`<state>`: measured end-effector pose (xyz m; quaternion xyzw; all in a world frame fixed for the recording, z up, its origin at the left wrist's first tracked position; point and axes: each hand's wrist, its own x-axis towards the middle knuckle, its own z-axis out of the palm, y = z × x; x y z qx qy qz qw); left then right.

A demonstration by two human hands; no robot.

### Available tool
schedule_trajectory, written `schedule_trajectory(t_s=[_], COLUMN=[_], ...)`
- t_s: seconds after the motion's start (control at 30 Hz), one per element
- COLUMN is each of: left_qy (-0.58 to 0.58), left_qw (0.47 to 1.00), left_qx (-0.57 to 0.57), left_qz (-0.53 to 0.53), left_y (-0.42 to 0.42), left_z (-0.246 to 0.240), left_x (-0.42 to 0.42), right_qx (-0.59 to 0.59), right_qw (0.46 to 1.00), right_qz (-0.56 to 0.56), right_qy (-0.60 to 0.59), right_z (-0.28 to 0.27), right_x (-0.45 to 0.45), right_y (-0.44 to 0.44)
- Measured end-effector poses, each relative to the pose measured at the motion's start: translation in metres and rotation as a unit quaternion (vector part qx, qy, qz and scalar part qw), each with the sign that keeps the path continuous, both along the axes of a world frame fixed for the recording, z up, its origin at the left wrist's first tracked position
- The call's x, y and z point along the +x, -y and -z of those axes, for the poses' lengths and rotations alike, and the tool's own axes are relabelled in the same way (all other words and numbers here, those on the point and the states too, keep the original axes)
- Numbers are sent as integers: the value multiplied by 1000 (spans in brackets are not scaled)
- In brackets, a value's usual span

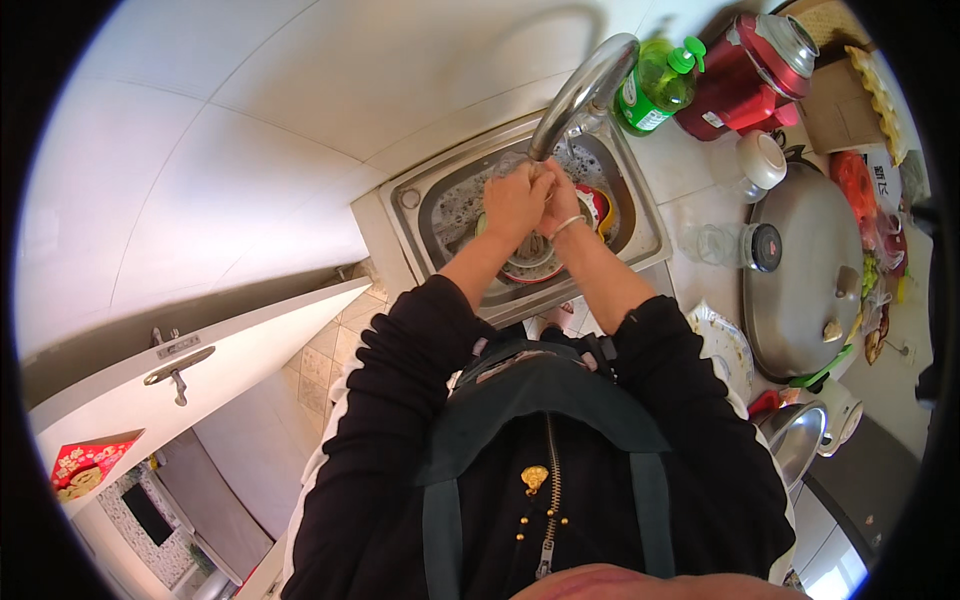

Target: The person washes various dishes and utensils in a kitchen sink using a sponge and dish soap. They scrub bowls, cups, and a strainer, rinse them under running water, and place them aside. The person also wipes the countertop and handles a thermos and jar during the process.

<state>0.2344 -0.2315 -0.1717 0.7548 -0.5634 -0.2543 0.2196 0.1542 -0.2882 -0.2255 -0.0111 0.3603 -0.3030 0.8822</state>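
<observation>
My left hand (514,196) and my right hand (561,201) are pressed close together beneath the spout of a chrome faucet (581,90). Something clear shows at the fingertips of my left hand, but whether it is a vessel or water I cannot tell. Both palms are hidden, so any grip is unclear. Under the hands, a stainless steel sink (651,246) holds sudsy water. A bowl with a red rim (534,279) sits in it below my wrists. Beside my right wrist, red, white and yellow dishware (598,202) rests in the basin.
Right of the faucet stand a green pump bottle of soap (651,94) and a red thermos (742,82). Glass jars (716,244) and a large oval metal lid (806,262) occupy the right counter. A plate (724,341) lies nearer me. Tiled wall (247,112) rises behind the sink.
</observation>
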Motion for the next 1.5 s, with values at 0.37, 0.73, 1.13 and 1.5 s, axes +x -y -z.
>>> schedule_trajectory(t_s=[0.37, 0.73, 1.13, 1.5], left_qy=[115, 181, -721, -812], left_qw=[961, 916, 642, 526], left_qx=[-46, -116, 45, 57], left_qz=[248, 339, -258, -248], left_y=[-10, -28, -8, 9], left_z=[17, 20, 45, 35], left_x=[27, 27, -18, -50], right_qx=[18, 69, -399, -494], right_qw=[990, 977, 816, 361], right_qz=[-123, -195, -210, -206], right_qy=[61, -45, -363, -764], right_z=[23, 7, -14, -7], right_x=[-14, -40, -106, -296], right_y=[3, 0, -7, 1])
